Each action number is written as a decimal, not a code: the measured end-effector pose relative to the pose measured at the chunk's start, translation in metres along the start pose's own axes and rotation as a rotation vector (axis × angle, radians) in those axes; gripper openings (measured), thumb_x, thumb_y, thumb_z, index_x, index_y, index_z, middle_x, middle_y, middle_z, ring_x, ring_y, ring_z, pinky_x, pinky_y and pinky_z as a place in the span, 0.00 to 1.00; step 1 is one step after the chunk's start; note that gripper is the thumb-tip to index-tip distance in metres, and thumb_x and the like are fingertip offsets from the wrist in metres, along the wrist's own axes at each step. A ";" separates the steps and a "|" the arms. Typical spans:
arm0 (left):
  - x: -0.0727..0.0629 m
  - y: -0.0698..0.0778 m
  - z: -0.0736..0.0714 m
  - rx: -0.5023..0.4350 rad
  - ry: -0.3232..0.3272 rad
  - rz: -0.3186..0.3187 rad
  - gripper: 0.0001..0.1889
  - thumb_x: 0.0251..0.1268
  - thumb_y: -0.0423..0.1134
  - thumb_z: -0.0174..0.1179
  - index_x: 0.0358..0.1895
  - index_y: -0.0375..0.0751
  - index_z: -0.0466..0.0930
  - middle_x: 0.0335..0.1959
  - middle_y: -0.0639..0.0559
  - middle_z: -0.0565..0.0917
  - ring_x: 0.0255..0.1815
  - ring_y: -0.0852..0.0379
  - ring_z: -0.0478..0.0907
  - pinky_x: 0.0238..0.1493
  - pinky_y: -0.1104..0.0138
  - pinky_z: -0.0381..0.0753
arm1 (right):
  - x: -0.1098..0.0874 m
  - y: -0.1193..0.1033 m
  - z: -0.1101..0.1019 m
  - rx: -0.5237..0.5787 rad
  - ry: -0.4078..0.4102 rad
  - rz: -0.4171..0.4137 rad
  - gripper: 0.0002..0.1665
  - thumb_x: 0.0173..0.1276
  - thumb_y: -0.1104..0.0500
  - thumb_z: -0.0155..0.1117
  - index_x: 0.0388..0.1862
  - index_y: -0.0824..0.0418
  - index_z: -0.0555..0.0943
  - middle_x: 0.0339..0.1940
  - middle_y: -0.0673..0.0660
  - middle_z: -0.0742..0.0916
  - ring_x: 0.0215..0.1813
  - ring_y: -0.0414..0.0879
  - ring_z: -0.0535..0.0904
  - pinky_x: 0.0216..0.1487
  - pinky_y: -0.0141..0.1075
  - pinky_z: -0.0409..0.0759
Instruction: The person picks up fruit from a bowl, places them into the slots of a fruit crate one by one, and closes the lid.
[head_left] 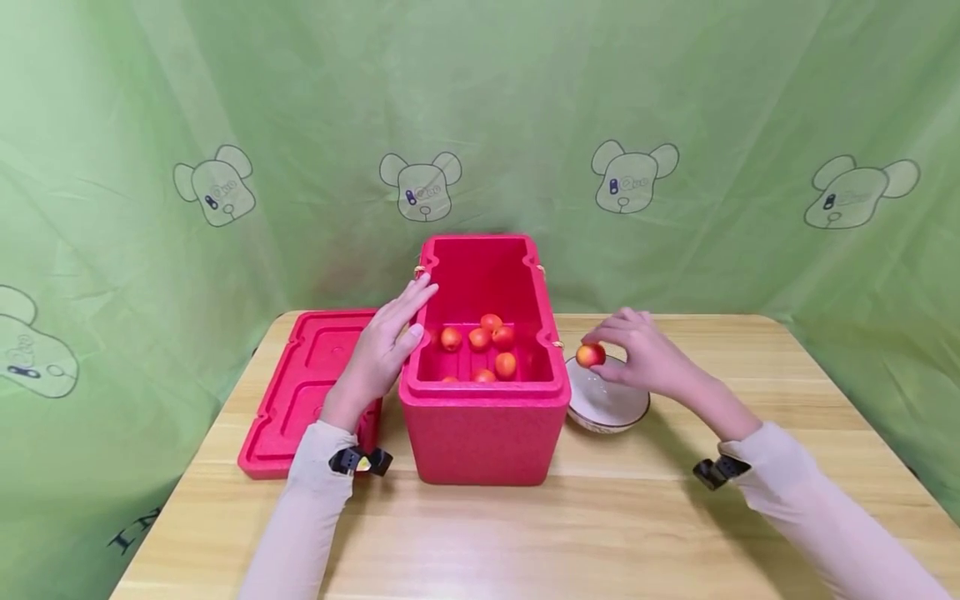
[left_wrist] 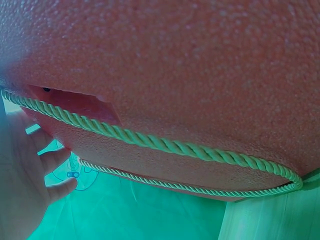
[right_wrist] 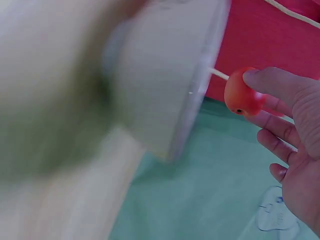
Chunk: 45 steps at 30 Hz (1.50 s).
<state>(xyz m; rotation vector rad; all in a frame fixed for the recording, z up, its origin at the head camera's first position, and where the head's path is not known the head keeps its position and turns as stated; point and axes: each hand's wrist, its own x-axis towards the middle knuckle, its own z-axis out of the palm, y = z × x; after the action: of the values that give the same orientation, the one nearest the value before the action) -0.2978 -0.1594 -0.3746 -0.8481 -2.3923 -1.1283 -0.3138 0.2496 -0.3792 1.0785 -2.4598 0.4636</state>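
Observation:
A deep red foam box [head_left: 486, 442] stands uncovered in the middle of the table, with several small orange-red fruits [head_left: 506, 364] on its floor. My left hand [head_left: 382, 350] rests on the box's left rim with its fingers extended, and in the left wrist view those fingers lie along the box's side. Between thumb and fingertips my right hand [head_left: 645, 354] pinches one orange-red fruit [right_wrist: 242, 92], which shows a small dark spot at its end. That fruit is held over the left edge of a white bowl [head_left: 609, 404] with a dark rim, right of the box.
The red lid [head_left: 281, 417] lies on the wooden table [head_left: 480, 542] left of the box, partly behind my left arm. Twisted cord [left_wrist: 175, 147] loops along the box's side. A green cloth [head_left: 510, 92] with bear-head drawings hangs behind the table and at its sides.

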 end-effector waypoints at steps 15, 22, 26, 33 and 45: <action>0.001 0.002 -0.001 0.001 -0.001 0.009 0.32 0.75 0.55 0.44 0.80 0.56 0.61 0.84 0.56 0.57 0.84 0.51 0.53 0.77 0.38 0.59 | 0.055 -0.032 -0.059 0.139 0.244 0.059 0.26 0.47 0.69 0.82 0.48 0.59 0.89 0.43 0.57 0.91 0.50 0.42 0.71 0.52 0.46 0.61; -0.001 0.003 -0.001 0.003 -0.005 0.000 0.32 0.75 0.55 0.44 0.80 0.56 0.61 0.83 0.56 0.57 0.84 0.54 0.53 0.77 0.39 0.59 | 0.079 -0.051 -0.074 0.177 0.258 0.007 0.26 0.49 0.66 0.83 0.50 0.58 0.88 0.46 0.55 0.91 0.53 0.41 0.72 0.56 0.46 0.62; -0.001 0.003 -0.002 0.003 -0.005 0.003 0.32 0.75 0.56 0.44 0.80 0.55 0.61 0.83 0.55 0.57 0.84 0.54 0.53 0.77 0.39 0.59 | 0.094 -0.063 -0.078 0.200 0.229 -0.045 0.26 0.50 0.66 0.82 0.51 0.58 0.89 0.48 0.55 0.91 0.53 0.42 0.73 0.58 0.47 0.63; 0.001 0.001 -0.002 0.008 -0.002 0.018 0.32 0.76 0.57 0.43 0.80 0.55 0.61 0.83 0.55 0.57 0.85 0.52 0.52 0.78 0.40 0.57 | 0.118 -0.086 -0.086 0.195 0.136 -0.118 0.25 0.52 0.64 0.81 0.51 0.57 0.88 0.48 0.54 0.91 0.53 0.46 0.74 0.55 0.48 0.65; 0.001 0.001 -0.002 0.011 -0.003 0.033 0.32 0.76 0.58 0.42 0.80 0.54 0.61 0.83 0.54 0.57 0.84 0.51 0.53 0.79 0.41 0.57 | 0.139 -0.112 -0.082 0.120 -0.118 -0.145 0.23 0.55 0.60 0.81 0.51 0.58 0.88 0.48 0.53 0.90 0.54 0.48 0.75 0.56 0.48 0.66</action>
<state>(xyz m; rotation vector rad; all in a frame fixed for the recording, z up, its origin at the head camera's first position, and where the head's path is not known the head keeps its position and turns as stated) -0.2980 -0.1599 -0.3724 -0.8827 -2.3765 -1.1007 -0.2957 0.1293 -0.2252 1.3590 -2.4583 0.5212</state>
